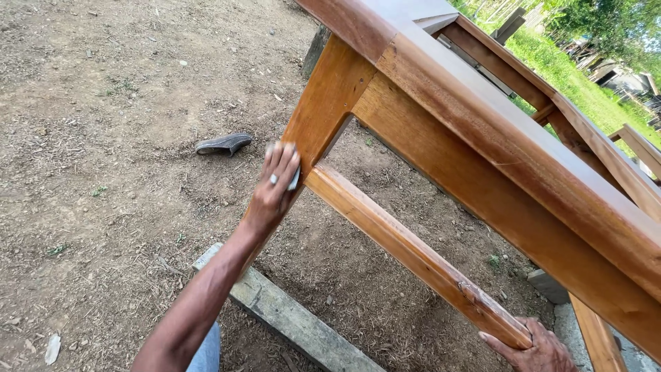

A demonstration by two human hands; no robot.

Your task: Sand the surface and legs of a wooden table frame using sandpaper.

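A varnished wooden table frame [482, 138] stands on bare earth, seen from above. My left hand [275, 186] presses a small pale piece of sandpaper or cloth [295, 179] against the near leg [323, 103], where the lower rail joins it. A ring shows on one finger. My right hand [533, 348] grips the lower rail [413, 251] near its low end, at the bottom edge of the view.
A grey wooden plank [296, 320] lies on the ground under the frame. A dark shoe [224, 144] lies on the dirt to the left. A concrete block [547, 284] sits by the far leg. Grass and sheds lie beyond, top right.
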